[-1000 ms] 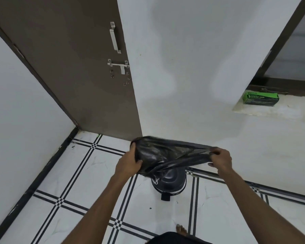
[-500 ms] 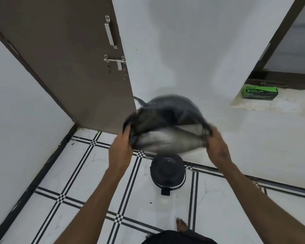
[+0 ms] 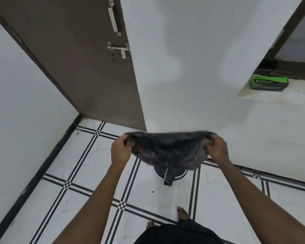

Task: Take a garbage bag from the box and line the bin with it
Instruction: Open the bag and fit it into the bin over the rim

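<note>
A black garbage bag [image 3: 167, 148] is stretched between my two hands in front of me, its mouth held wide and its body sagging down. My left hand [image 3: 121, 150] grips its left edge and my right hand [image 3: 217, 149] grips its right edge. Directly below the bag stands a small black bin [image 3: 180, 174] on the floor, mostly hidden by the bag; only its lower rim and front pedal show. The green garbage bag box [image 3: 268, 83] lies on a ledge at the upper right.
A brown door [image 3: 81, 64] with a metal handle and latch stands open at the left, against the white wall. The floor is white tile with black lines. My bare feet [image 3: 181, 213] show at the bottom, just short of the bin.
The bag was flung upward and ballooned half a second ago; now it has come back down and hangs spread over the bin, with both hands lower and still gripping its edges.
</note>
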Tool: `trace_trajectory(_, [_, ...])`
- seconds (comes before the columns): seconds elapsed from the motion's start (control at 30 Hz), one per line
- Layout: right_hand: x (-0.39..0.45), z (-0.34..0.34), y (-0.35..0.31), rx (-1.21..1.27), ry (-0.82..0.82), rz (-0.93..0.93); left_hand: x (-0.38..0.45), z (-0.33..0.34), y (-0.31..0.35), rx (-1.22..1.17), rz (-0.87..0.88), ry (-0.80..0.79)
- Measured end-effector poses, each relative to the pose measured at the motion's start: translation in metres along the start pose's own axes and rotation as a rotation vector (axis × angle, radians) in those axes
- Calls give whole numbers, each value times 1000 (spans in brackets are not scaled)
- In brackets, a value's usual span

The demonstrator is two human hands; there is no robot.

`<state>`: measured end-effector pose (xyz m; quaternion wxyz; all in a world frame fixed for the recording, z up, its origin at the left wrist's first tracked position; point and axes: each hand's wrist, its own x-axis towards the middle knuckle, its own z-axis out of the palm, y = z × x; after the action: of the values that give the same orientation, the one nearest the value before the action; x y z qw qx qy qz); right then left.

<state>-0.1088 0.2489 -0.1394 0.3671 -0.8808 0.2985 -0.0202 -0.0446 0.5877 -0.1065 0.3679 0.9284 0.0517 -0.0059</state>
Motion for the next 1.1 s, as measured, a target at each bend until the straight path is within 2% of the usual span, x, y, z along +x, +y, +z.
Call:
trace_trajectory(0.03, [-1,-3,-13,-14,81,-66,1,-4,7,-33,74,70])
trace_trajectory(0.1, [-5,-5,-24,-70,131,-148,-3,-12,7,12,217,122])
trace_trajectory(0.17, [-14,-1,-13,-155,77,-110,-10,-12,-19,162,269,49])
trace_trajectory(0.27, [-41,12,25,-341,-144,15,-29,-8,-70,449,98,-211])
trace_trajectory(0.33, [-62,22,42,-449,-348,97,-45,-8,-93,469,19,-323])
trace_trajectory(0.4, [-75,31,55,-502,-468,174,-54,-10,-105,410,-11,-341])
trace_trajectory(0.5, [-83,46,65,-499,-561,202,-54,-16,-117,345,6,-340])
trace_trajectory(0.57, [-88,54,60,-421,-524,206,-51,-22,-122,318,48,-328])
trace_trajectory(0.67, [-91,59,47,-304,-330,201,-48,-26,-122,291,125,-282])
trace_trajectory(0.8, [-98,64,34,-258,-207,112,-51,-30,-121,217,123,-219])
trace_trajectory(0.9, [-101,58,30,-238,-182,77,-47,-32,-121,183,133,-201])
trace_trajectory(1.1, [-100,55,32,-271,-282,59,-45,-37,-128,292,172,-232])
